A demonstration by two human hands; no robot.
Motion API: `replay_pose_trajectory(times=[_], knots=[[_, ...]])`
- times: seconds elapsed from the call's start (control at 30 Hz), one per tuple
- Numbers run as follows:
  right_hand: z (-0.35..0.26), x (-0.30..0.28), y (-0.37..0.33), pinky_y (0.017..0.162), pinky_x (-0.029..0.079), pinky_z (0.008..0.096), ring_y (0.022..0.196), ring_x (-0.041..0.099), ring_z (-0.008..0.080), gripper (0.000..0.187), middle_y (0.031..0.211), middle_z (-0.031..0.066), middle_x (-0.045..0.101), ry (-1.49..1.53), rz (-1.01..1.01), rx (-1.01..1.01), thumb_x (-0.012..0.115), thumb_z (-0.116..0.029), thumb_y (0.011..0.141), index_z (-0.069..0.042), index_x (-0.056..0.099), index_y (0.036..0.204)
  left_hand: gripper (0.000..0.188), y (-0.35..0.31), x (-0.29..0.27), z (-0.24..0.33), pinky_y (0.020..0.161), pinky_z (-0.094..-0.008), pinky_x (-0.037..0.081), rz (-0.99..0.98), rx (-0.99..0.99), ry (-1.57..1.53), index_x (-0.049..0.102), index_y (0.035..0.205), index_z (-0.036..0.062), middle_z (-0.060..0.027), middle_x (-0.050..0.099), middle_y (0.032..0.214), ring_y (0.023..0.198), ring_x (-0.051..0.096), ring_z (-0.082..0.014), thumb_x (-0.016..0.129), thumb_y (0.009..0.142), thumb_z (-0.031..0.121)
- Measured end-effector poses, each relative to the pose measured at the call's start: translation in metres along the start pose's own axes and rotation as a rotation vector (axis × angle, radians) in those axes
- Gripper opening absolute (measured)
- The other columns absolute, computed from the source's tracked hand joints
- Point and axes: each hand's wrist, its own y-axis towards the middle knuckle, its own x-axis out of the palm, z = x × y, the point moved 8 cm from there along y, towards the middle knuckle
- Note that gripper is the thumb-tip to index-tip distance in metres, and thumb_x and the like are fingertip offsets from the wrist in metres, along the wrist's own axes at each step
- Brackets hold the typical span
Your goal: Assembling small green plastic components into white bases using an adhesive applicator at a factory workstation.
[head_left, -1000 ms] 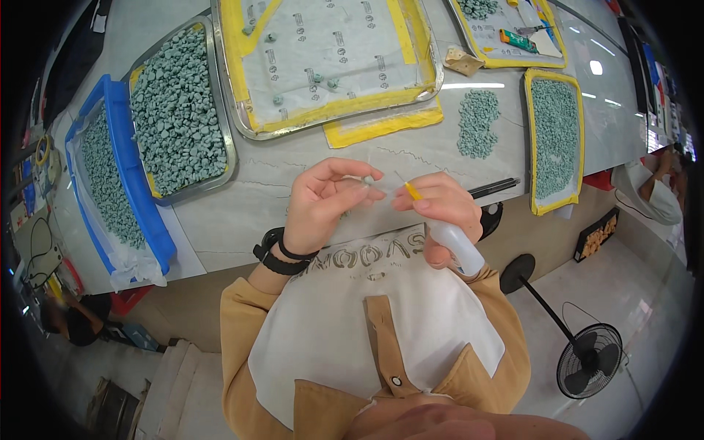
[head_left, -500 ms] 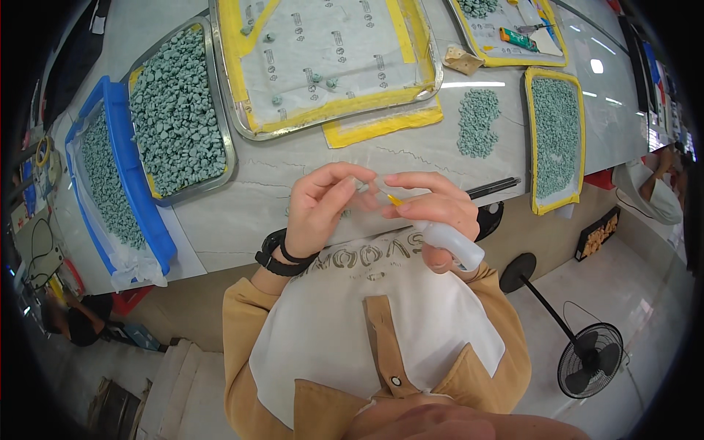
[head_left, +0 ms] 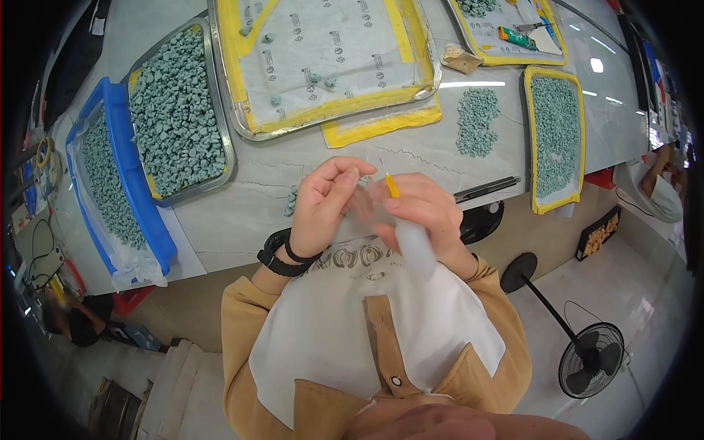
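At the far left, a blue bin [head_left: 139, 198] of green stones stands beside a steel tray [head_left: 230, 165] heaped with larger ones. Next, a big tray [head_left: 323, 121] edged in yellow tape holds a few stones on white liner. Some loose stones [head_left: 292, 201] lie on the table [head_left: 257, 183], just left of the left hand [head_left: 323, 202].

That hand, with a black watch [head_left: 273, 253] at its wrist, is raised, thumb and forefinger pinching a small green piece [head_left: 364, 179]; the piece sits at their very tips, its outline blurred. The left hand's other fingers are curled and partly hidden.

Just to the right, the right hand [head_left: 422, 209] is closed around a white bottle [head_left: 416, 253], whose body hangs below the palm, blurred. Its yellow tip [head_left: 393, 186] pokes up among the fingers, the thin needle [head_left: 382, 169] pointing upward near the piece; whether they touch, I cannot tell.

Farther right lie two dark pens [head_left: 488, 189], a flat heap [head_left: 478, 123] of stones beyond them, and a narrow tray [head_left: 534, 147] filled with more.
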Motion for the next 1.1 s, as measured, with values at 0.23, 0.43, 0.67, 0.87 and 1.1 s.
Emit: replay_pose_trajectory(times=[0.23,0.43,0.67,0.87,1.1], knots=[[0.01,-0.001,-0.004,0.068,0.053,0.0335,0.08,0.065,0.0262,0.045,0.097,0.0171,0.065,-0.08,-0.03,0.023,0.075,0.006,0.066,-0.002,0.057,0.106,0.022,-0.004,0.003,0.008,0.072,-0.0284,0.054,0.037,0.086,0.116,0.056,0.114,-0.0056,-0.0103,0.065,0.101,0.081,0.064,-0.0124,0.05,0.099,0.009],[-0.001,0.001,0.003,0.071,0.053,0.0358,0.083,0.063,0.0287,0.038,0.093,0.0112,0.064,-0.143,-0.003,-0.059,0.071,-0.001,0.068,-0.003,0.061,0.105,0.029,-0.002,-0.002,0.004,0.072,-0.0254,0.052,0.03,0.053,-0.002,0.051,0.121,-0.0054,-0.0094,0.067,0.099,0.081,0.064,-0.0117,0.053,0.097,0.009],[0.011,0.005,0.0,0.074,0.048,0.0368,0.083,0.06,0.0287,0.037,0.091,0.0094,0.063,-0.247,-0.109,0.01,0.069,-0.007,0.064,-0.004,0.063,0.1,0.034,-0.002,0.002,0.006,0.073,-0.023,0.051,0.004,0.071,0.107,0.048,0.127,-0.0043,-0.0078,0.066,0.102,0.083,0.063,-0.01,0.053,0.097,0.013],[0.012,0.002,0.0,0.073,0.049,0.0347,0.082,0.059,0.027,0.04,0.091,0.0082,0.067,-0.29,-0.084,0.019,0.076,0.004,0.059,-0.005,0.064,0.097,0.04,-0.003,0.007,0.006,0.085,-0.0277,0.049,-0.019,0.029,-0.047,0.045,0.132,-0.0022,-0.0089,0.062,0.117,0.101,0.061,-0.0129,0.054,0.095,0.01],[0.007,-0.001,0.0,0.073,0.049,0.034,0.084,0.059,0.0268,0.047,0.091,0.0074,0.066,-0.289,-0.064,-0.03,0.076,0.001,0.058,-0.007,0.062,0.102,0.038,0.0,0.009,-0.018,0.096,-0.0324,0.045,-0.143,-0.105,-0.479,0.048,0.129,0.0013,-0.0096,0.061,0.119,0.111,0.058,-0.0163,0.056,0.093,0.005]])
